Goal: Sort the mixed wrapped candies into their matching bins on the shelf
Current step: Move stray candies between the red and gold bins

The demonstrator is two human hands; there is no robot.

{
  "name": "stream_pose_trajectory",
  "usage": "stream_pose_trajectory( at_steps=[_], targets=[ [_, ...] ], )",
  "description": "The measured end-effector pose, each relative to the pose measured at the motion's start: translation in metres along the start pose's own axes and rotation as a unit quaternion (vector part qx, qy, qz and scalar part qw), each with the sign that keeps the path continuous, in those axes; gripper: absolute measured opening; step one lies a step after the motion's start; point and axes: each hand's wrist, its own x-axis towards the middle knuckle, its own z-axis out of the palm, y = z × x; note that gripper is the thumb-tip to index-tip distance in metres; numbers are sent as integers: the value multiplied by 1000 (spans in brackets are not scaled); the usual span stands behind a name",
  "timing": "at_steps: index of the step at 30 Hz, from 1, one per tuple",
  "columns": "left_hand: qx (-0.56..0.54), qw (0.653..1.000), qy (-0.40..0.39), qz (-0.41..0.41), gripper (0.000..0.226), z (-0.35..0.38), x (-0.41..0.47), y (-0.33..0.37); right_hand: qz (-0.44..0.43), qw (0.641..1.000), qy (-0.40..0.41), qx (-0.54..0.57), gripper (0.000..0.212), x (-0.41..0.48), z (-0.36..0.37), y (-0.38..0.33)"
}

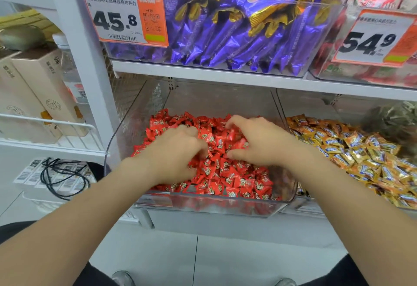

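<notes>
Left hand (178, 150), right hand (255, 141): both in one clear plastic bin (225, 206) of red wrapped candies (225, 173), fingers curled in; grasp can't be told. One gold-wrapped candy heap (352, 150) rightward. White tiled floor (225, 252).

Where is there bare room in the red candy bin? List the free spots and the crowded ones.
Free: the strip between the red candies and the back wall of the clear bin, and its front right corner. Crowded: the middle, where the left hand and right hand curl into the pile. The gold candies next door are heaped.
</notes>
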Motion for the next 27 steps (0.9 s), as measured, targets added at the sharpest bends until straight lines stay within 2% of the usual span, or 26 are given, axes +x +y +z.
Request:
stream_pose_trajectory(
  at_steps=[2, 4, 6, 7, 9, 12, 16, 19, 21, 22, 25, 27],
  targets=[
    [-173, 984, 2, 40, 24, 0, 3, 12, -21, 1000, 6, 6, 75, -5, -6, 0],
    [-302, 951, -14, 69, 20, 0, 12, 27, -54, 997, 63, 8, 56, -7, -11, 0],
    [-377, 921, -58, 86, 29, 1, 23, 45, -49, 985, 159, 43, 30, -9, -21, 3],
    [-380, 916, -81, 97, 37, 3, 29, 52, -30, 977, 200, 64, 25, -12, -26, 5],
    [-328, 929, -102, 136, 46, 12, 41, 66, 14, 965, 247, 88, 26, -17, -31, 10],
    [-217, 960, -99, 149, 42, 21, 52, 77, 39, 970, 225, 87, 23, -23, -27, 15],
    [-40, 997, -70, 11, 24, 13, 59, 61, 23, 975, 204, 87, 20, -32, -28, 17],
    [39, 991, -103, -70, 33, 7, 56, 46, 20, 975, 198, 100, 21, -41, -31, 21],
    [26, 988, -132, -71, 40, 0, 52, 41, 32, 973, 201, 114, 22, -46, -31, 24],
    [-23, 990, -127, -58, 37, -2, 50, 40, 41, 968, 213, 125, 23, -47, -32, 25],
    [-203, 977, -64, 2, 21, -6, 52, 60, 104, 944, 270, 156, 22, -50, -34, 29],
    [-223, 975, 1, 26, 14, 2, 62, 74, 164, 927, 284, 180, 20, -51, -37, 34]
  ],
)
